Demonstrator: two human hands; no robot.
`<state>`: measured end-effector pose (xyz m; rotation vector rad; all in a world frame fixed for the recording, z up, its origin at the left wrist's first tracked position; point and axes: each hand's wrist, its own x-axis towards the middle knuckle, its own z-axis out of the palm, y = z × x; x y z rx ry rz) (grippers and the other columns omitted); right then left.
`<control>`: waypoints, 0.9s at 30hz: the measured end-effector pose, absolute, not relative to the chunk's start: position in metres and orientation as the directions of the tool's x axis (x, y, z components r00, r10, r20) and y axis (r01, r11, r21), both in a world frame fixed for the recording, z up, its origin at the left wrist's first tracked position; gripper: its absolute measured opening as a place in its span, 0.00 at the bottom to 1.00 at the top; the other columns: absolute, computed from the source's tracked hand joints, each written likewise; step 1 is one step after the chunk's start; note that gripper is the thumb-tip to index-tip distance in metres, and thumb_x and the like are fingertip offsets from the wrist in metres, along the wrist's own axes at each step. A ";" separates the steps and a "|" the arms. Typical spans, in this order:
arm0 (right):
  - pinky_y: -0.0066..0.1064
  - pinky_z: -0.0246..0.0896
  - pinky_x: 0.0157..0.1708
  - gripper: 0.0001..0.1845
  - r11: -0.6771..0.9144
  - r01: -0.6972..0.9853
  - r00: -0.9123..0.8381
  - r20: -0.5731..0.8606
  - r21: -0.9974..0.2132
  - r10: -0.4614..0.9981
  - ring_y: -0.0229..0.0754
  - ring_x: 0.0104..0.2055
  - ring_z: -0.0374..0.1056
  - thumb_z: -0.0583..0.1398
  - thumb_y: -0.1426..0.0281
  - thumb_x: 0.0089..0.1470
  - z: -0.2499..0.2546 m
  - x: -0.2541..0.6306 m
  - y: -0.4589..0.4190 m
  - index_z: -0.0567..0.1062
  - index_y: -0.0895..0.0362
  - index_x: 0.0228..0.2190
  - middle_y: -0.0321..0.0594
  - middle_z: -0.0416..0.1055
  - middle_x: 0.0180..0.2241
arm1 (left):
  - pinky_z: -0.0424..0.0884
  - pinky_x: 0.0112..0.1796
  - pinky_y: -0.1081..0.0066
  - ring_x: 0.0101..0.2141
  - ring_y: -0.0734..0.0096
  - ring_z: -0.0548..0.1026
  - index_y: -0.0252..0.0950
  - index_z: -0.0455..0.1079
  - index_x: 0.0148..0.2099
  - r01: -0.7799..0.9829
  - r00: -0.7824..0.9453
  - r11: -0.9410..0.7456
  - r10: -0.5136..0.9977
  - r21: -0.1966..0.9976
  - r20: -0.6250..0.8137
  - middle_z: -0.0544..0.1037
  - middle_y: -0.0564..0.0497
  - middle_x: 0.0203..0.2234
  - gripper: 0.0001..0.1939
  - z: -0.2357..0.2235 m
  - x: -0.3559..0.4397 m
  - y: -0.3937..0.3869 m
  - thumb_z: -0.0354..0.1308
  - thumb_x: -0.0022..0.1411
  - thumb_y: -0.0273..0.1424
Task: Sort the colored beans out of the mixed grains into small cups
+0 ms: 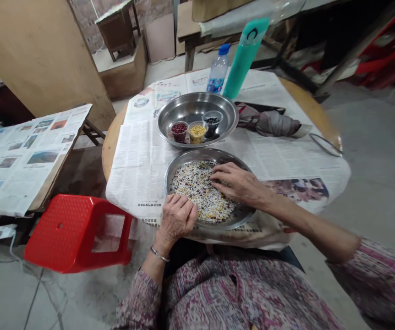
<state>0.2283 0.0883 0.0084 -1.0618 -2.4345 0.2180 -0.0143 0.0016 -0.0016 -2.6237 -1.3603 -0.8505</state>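
A steel plate (211, 156) sits at the near edge of the newspaper-covered round table (115, 151), holding a flat layer of mixed white, dark and yellow grains (200, 190). My right hand (237, 183) lies on these grains, fingers spread over the plate's right half. My left hand (178, 217) is curled at the plate's near rim, its fingertips against the grains. Beyond the plate stands a steel tray (197, 103) with small clear cups of red beans (179, 131), yellow grains (197, 133) and black grains (212, 123).
A water bottle (218, 68), a green cylindrical container (244, 57) and a folded grey umbrella (273, 121) stand or lie on the table. A red plastic stool (74, 233) sits to my left, beside a newspaper-covered bench (29, 156). Cables trail across the floor at left.
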 end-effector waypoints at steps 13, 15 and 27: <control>0.35 0.68 0.39 0.11 0.602 0.687 -0.503 0.331 -0.408 0.799 0.44 0.39 0.76 0.57 0.68 0.64 0.055 0.212 0.103 0.81 0.53 0.36 0.42 0.82 0.38 | 0.65 0.41 0.62 0.32 0.66 0.70 0.38 0.66 0.30 0.760 0.447 -0.609 0.742 0.225 0.500 0.75 0.51 0.26 0.16 0.000 -0.013 0.001 0.50 0.74 0.29; 0.37 0.68 0.40 0.12 0.460 0.758 -0.309 0.365 -0.462 0.878 0.46 0.39 0.76 0.58 0.66 0.64 0.072 0.217 0.135 0.82 0.54 0.38 0.44 0.83 0.39 | 0.65 0.40 0.62 0.32 0.66 0.70 0.38 0.66 0.29 0.760 0.448 -0.609 0.744 0.227 0.496 0.75 0.51 0.26 0.17 0.000 -0.013 0.002 0.50 0.74 0.29; 0.45 0.59 0.44 0.30 0.063 0.944 -0.040 0.075 -0.324 0.996 0.56 0.52 0.74 0.60 0.53 0.57 0.101 0.208 0.268 0.79 0.73 0.27 0.61 0.79 0.40 | 0.65 0.39 0.62 0.31 0.66 0.69 0.39 0.65 0.30 0.754 0.445 -0.606 0.755 0.253 0.482 0.74 0.51 0.26 0.17 -0.001 -0.014 -0.001 0.48 0.75 0.30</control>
